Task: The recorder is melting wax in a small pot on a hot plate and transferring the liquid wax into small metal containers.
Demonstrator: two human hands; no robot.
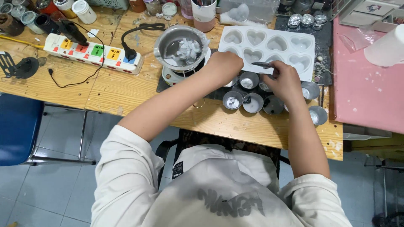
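My left hand [224, 67] rests on a small round metal cup [231, 82] at the back of a cluster of such cups [252, 103] on the wooden table [126, 90]. My right hand [283, 80] grips a thin metal tool [263, 64] that points left above the cups. Several cups hold white wax, one a dark piece. Behind both hands lies a white mould with heart-shaped cavities [269, 44]. Left of the mould stands a metal pot [181, 44] with white wax chunks on a small heater.
A white power strip with coloured sockets [94, 52] and black cables lies at the left. Jars and containers line the back edge. A pink surface [366, 84] adjoins the table at right. A blue chair [19, 126] stands at the lower left.
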